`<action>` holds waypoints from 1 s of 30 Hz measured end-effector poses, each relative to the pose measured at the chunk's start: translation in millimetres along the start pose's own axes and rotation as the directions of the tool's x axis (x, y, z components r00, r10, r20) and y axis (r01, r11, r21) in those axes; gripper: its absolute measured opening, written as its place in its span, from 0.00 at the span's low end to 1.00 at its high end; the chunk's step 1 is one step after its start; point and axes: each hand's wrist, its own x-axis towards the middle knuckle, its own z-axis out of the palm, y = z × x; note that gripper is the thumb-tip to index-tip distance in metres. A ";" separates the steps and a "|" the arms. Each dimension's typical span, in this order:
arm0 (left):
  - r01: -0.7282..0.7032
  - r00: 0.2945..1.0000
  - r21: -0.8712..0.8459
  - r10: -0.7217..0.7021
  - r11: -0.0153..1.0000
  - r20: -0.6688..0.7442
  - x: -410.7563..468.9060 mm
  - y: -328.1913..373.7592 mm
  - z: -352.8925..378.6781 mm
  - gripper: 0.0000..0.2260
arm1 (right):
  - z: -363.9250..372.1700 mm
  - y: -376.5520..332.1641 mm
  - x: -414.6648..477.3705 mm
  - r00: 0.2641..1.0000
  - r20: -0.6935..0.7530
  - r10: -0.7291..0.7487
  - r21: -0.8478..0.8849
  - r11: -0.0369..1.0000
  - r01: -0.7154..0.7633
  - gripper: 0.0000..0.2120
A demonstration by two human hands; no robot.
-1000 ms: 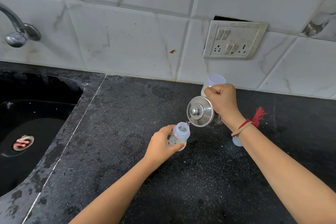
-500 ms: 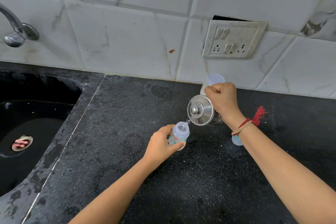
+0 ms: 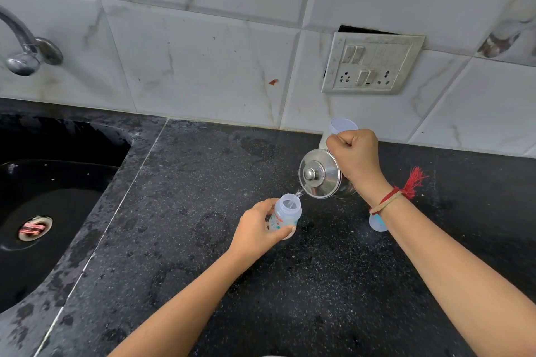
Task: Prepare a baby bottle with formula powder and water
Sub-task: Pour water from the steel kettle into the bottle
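Baby bottle [image 3: 285,213], held in the left hand [image 3: 255,233]: printed band on the side wall, teal characters low down and an orange-red line above. The print is tilted and partly under the fingers. A few letter shapes show, none legible.

Steel kettle [image 3: 319,174], gripped by the right hand [image 3: 355,158]: polished lid shows reflections only, no stamp readable.

Switch plate [image 3: 372,64] on the wall tiles: any markings too small to make out.

Sink drain [image 3: 34,227]: red-and-white pattern, blurred; cannot tell whether it is lettering.
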 end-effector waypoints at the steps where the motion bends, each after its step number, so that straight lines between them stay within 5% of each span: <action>1: 0.001 1.000 -0.001 -0.001 1.000 0.001 0.0 0.0 0.1 0.27 | -0.1 -0.3 -0.1 1.000 0.000 -0.003 0.000 1.000 0.003 0.27; 30: -0.011 1.000 0.006 0.011 1.000 -0.005 -0.1 -0.6 0.3 0.25 | -0.6 0.0 2.6 0.997 -0.002 -0.079 -0.033 0.996 0.079 0.25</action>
